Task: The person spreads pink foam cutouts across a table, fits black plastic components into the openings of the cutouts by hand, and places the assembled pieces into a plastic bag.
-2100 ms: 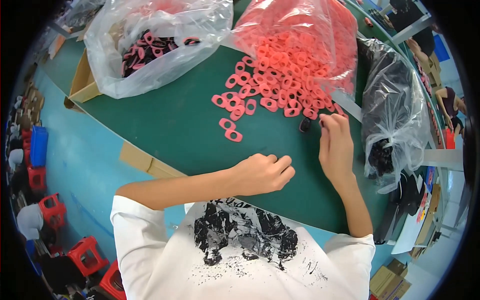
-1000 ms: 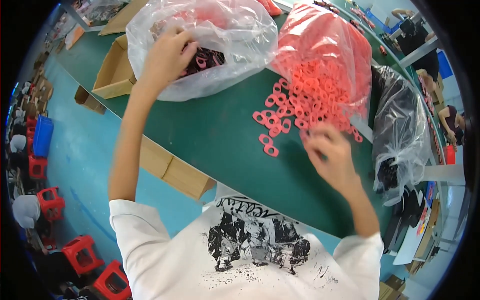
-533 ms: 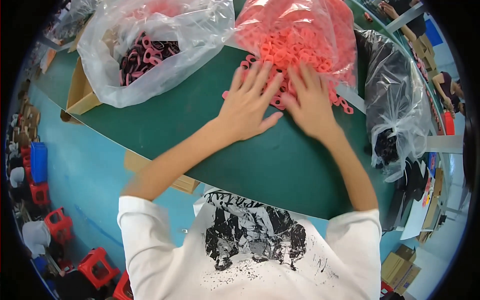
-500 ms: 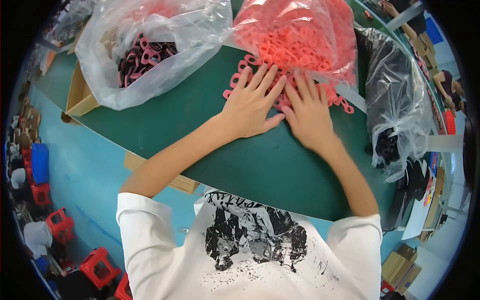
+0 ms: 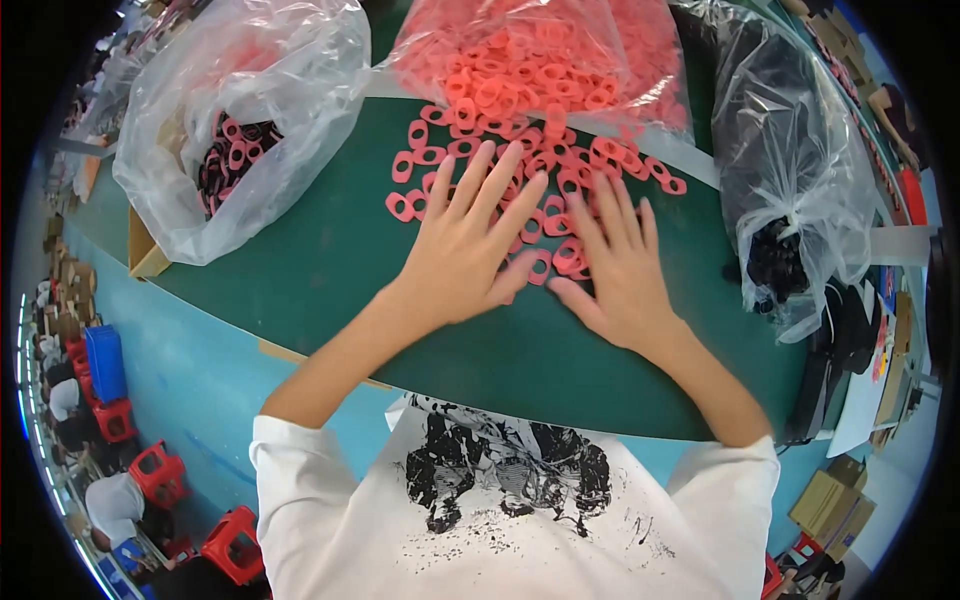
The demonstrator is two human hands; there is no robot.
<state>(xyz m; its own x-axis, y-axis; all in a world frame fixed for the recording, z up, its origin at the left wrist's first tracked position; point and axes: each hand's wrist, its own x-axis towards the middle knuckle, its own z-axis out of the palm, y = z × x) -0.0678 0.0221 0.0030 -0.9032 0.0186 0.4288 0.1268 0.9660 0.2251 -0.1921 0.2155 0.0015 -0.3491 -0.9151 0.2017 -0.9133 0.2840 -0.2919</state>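
Observation:
Loose pink-red oval rings point(image 5: 560, 222) lie scattered over the green tabletop point(image 5: 480, 360), in front of a clear plastic bag point(image 5: 640, 70) full of the same pieces. My left hand point(image 5: 465, 235) rests palm down on the left part of them, fingers spread and pointing away from me. To its right, my right hand point(image 5: 622, 265) lies flat with its fingers apart, touching the rings at the right side. Neither hand grips anything. Some rings are hidden under my palms and fingers.
At the left stands an open clear bag point(image 5: 300, 130) in a cardboard box, holding black-and-pink pieces point(image 5: 235, 155). A tied clear bag point(image 5: 790, 130) with black contents sits at the right. Red stools point(image 5: 235, 545) and a blue bin point(image 5: 104, 362) are on the floor.
Both hands have drawn toward me and moved a little apart. The loose rings have spread out of the bag's mouth across more of the tabletop. The view has shifted slightly.

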